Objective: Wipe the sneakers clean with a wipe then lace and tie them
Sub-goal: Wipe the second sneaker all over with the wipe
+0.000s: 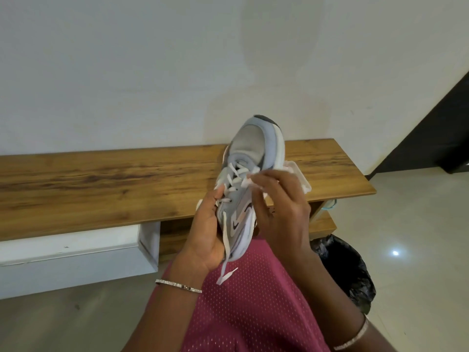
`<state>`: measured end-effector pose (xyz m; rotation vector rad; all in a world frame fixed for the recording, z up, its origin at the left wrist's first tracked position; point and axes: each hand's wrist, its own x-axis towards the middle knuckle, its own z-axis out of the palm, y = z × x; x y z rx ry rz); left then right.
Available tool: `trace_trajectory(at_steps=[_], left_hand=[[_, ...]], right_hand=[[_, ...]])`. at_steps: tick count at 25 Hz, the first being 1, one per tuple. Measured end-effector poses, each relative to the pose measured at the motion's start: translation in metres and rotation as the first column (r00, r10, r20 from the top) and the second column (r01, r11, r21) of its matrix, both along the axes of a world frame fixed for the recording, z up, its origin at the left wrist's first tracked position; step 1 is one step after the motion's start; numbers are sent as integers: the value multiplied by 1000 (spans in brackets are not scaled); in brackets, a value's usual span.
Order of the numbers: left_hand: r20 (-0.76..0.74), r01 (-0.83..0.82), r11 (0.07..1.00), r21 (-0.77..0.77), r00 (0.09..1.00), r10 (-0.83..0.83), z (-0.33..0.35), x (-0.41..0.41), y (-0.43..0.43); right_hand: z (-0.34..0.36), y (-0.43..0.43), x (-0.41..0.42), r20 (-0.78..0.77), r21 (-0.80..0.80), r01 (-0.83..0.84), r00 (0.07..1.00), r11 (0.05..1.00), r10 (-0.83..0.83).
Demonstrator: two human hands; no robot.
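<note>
The left hand [206, 226], palm up, grips the sneaker [250, 158] at its heel end, toe pointing away, while the right hand [280, 207] pinches a white strip [245, 183] over the laces [234, 174].

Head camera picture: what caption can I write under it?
Left hand grips a grey sneaker above a wooden bench while the right hand pinches its white lace.
</note>
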<state>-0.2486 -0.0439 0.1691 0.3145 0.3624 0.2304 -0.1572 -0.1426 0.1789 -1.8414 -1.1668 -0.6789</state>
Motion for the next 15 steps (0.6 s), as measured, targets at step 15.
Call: trace_trajectory(at_steps=[15], left_hand=[[-72, -69, 974, 214, 994, 86, -7, -3, 10]], right_hand=[[6, 8, 6, 135, -49, 95, 987, 994, -88]])
